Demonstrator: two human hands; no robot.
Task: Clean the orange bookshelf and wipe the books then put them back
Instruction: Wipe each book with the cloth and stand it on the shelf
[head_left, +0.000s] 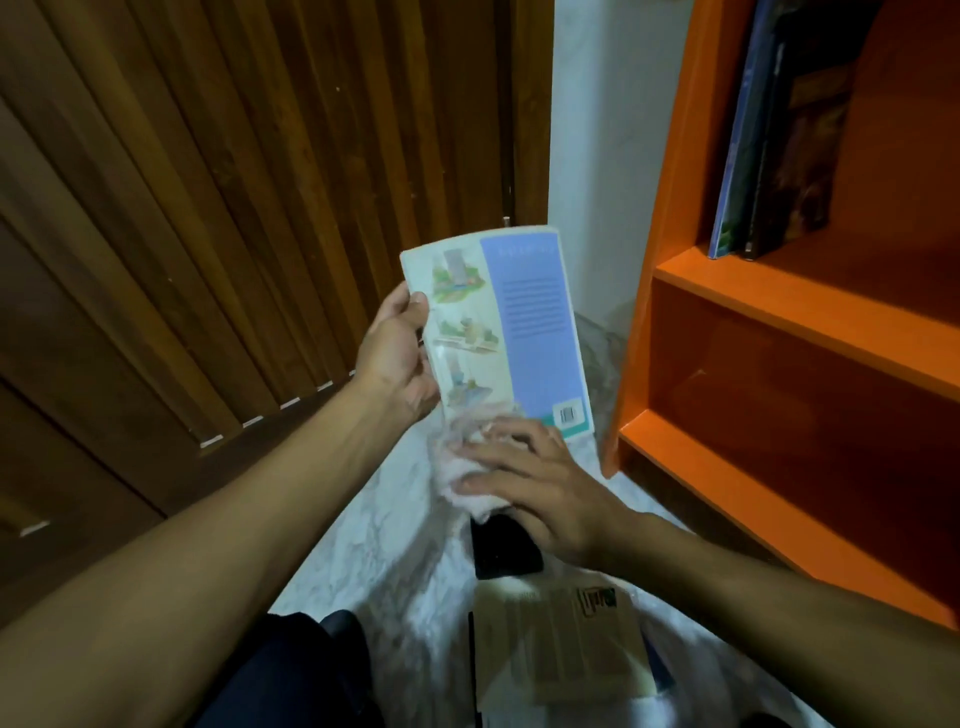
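Note:
My left hand grips the left edge of a thin book, held upright with its back cover toward me: pale pictures on the left, a blue text panel on the right. My right hand presses a blurred white cloth against the book's lower edge. The orange bookshelf stands at the right. A few books lean upright on its upper shelf; the two lower shelves that I can see hold nothing.
A brown slatted wooden door fills the left. On the white marble floor below my hands lie a black object and a tan book. My dark trouser leg is at the bottom.

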